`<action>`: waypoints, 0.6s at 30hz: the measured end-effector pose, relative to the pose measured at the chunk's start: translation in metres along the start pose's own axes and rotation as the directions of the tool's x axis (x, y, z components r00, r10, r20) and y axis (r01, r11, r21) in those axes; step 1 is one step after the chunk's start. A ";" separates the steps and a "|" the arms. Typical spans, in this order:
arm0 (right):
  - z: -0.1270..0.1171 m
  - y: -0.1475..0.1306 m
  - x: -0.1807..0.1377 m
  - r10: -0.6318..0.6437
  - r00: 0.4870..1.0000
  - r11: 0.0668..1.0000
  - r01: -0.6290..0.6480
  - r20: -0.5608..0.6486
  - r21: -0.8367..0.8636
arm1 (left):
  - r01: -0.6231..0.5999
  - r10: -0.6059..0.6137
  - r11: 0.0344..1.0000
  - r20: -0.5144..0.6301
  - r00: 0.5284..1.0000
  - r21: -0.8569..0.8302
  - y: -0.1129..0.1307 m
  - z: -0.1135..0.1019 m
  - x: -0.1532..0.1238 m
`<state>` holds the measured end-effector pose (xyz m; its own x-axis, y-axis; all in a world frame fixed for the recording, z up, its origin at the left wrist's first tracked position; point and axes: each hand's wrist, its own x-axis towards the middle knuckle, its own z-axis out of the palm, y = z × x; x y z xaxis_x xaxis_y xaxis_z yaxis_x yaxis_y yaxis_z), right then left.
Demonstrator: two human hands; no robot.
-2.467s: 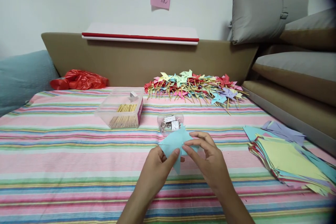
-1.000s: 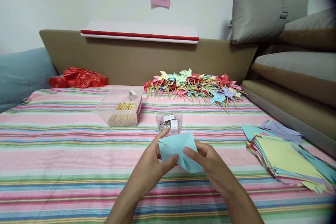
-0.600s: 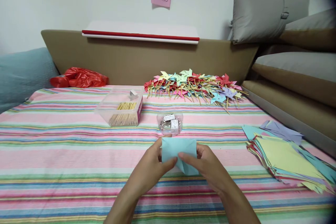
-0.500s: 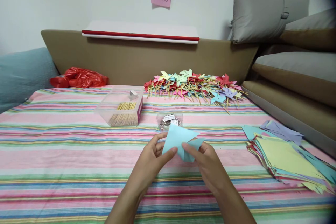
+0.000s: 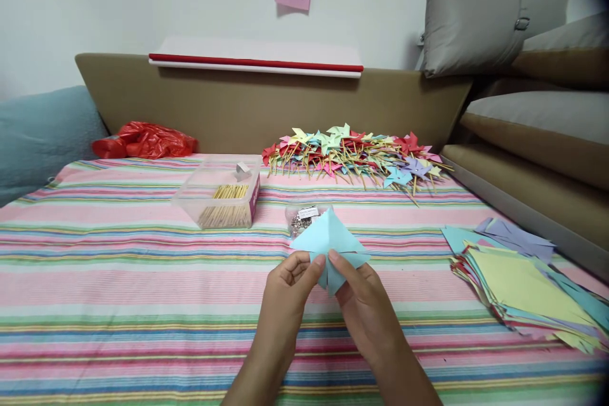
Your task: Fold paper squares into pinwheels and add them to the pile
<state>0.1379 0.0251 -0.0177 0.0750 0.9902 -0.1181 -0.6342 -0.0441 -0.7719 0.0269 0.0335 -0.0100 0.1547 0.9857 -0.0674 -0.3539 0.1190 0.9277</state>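
Observation:
A light blue paper piece (image 5: 328, 238), partly folded with its corners turned in, is held above the striped cloth. My left hand (image 5: 289, 295) pinches its lower middle with thumb and fingers. My right hand (image 5: 364, 304) pinches the same spot from the right, thumb tip touching the left thumb. Just behind the paper sits a small clear tub of metal pins (image 5: 301, 219), partly hidden by the paper.
A clear box of wooden sticks (image 5: 223, 200) stands left of the tub. A heap of finished paper pinwheels (image 5: 354, 155) lies at the back. A stack of coloured paper squares (image 5: 523, 285) lies at the right. A red plastic bag (image 5: 145, 141) sits back left. Sofa cushions (image 5: 537, 114) rise on the right.
Both hands have turned the blue paper and folded more corners to its middle. The hands have drawn closer together, and the paper now points up in front of the pin tub.

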 end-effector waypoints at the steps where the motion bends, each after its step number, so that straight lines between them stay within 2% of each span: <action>1: 0.001 0.001 0.000 0.007 1.000 1.000 -0.007 0.000 0.006 | -0.010 0.010 1.000 -0.006 1.000 -0.002 0.000 0.000 0.000; 5: 0.002 0.003 0.001 0.025 1.000 1.000 -0.025 -0.008 0.004 | -0.025 0.025 1.000 -0.038 0.999 -0.007 -0.001 -0.001 0.000; 10: 0.001 0.002 0.001 0.023 1.000 0.997 -0.023 -0.008 -0.080 | -0.039 0.038 0.999 -0.083 0.996 -0.009 -0.003 -0.003 0.001; 18: -0.003 0.002 0.003 0.024 1.000 0.989 -0.023 0.000 -0.143 | -0.084 0.090 0.990 -0.053 0.995 0.111 0.000 -0.008 0.003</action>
<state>0.1393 0.0274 -0.0216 0.0601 0.9888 -0.1364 -0.5192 -0.0857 -0.8503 0.0197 0.0370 -0.0132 0.0735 0.9973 -0.0027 -0.2611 0.0218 0.9651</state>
